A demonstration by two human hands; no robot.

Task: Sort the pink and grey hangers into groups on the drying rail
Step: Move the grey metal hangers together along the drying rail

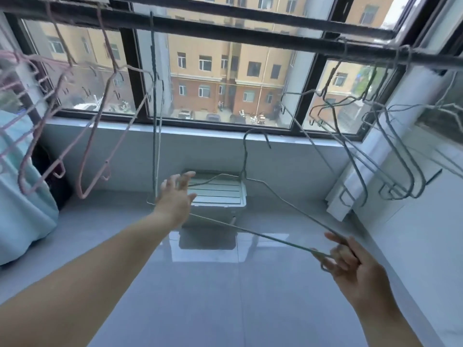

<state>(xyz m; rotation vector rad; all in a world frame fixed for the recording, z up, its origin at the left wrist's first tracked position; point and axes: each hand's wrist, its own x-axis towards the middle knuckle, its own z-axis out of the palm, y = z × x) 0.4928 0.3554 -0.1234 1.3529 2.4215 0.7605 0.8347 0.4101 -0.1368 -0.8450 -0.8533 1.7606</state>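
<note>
My right hand (350, 261) grips the corner of a grey wire hanger (273, 194) held low, off the dark drying rail (225, 33); its hook (255, 132) points up in front of the window sill. My left hand (176, 196) is stretched forward with straight fingers next to another grey hanger (156, 136) that hangs edge-on from the rail; I cannot tell if it touches it. Several pink hangers (95, 136) hang on the rail's left end. Several grey hangers (375, 146) hang on its right end.
A pale plastic box (220, 194) stands on the tiled floor under the window. Light blue cloth (22, 196) hangs at the left. A white pipe and panels (350, 181) fill the right corner. The window frame (140, 71) runs behind the rail.
</note>
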